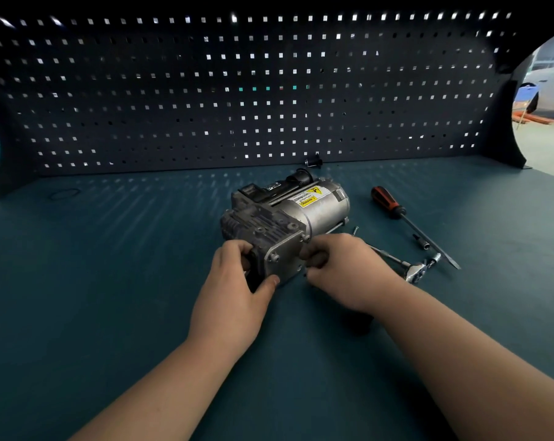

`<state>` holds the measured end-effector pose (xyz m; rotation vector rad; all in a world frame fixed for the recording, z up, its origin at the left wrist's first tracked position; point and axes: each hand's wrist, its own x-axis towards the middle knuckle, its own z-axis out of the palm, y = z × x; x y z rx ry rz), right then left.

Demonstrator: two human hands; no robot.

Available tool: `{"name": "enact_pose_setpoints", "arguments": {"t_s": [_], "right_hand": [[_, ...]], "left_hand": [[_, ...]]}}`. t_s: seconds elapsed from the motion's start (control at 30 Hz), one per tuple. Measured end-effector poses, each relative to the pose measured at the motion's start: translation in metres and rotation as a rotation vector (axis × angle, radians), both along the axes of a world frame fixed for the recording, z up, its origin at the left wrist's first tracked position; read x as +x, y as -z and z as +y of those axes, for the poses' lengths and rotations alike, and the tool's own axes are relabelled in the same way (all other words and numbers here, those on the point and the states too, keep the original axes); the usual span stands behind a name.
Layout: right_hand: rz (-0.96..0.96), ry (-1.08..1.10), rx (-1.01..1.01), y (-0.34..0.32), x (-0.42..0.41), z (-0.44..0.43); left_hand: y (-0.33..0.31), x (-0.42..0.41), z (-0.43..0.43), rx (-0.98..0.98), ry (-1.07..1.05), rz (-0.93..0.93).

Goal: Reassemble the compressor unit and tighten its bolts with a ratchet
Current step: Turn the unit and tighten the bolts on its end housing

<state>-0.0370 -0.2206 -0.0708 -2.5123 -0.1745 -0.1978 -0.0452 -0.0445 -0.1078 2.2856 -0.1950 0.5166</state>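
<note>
The compressor unit (285, 218) lies on its side in the middle of the bench, a silver motor cylinder with a yellow warning label behind a dark finned head and a grey end plate facing me. My left hand (237, 281) grips the unit's near left corner, thumb on the end plate's lower edge. At the plate's lower right corner my right hand (342, 268) has its fingers curled, pinching something small that I cannot make out. A ratchet (409, 268) lies on the bench just right of my right hand, partly hidden by it.
A screwdriver (409, 221) with a red and black handle lies right of the compressor. A loose bolt (355, 230) and a socket (423, 243) lie near it. A small dark part (312, 161) sits by the pegboard (237, 90). A black O-ring (64, 194) rests far left.
</note>
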Motion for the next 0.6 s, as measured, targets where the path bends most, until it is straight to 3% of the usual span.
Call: {"name": "enact_pose_setpoints", "arguments": {"t_s": [0.6], "right_hand": [[-0.009, 0.028, -0.106, 0.013, 0.008, 0.002]], "left_hand": [[0.001, 0.002, 0.001, -0.034, -0.006, -0.039]]}}
